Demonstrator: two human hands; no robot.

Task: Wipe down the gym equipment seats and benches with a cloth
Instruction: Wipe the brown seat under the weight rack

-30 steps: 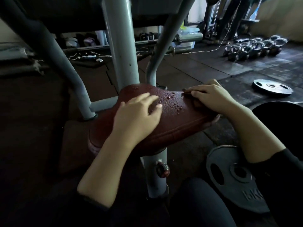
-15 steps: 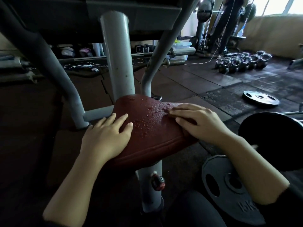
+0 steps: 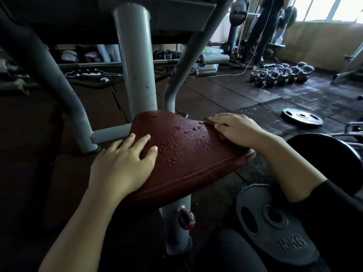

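left hand flat on seat, right hand pressing cloth flat.
best swept across the droplets with even pressure.

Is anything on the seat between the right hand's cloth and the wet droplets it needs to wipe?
Nothing visible. The right hand presses a brownish cloth on the red seat at its right edge, and the droplets lie on bare pad just left of it. The left hand rests flat beyond them, at the seat's left edge.

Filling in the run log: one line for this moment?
left hand: flat on seat | right hand: pressing cloth at seat's far edge | droplets: unwiped
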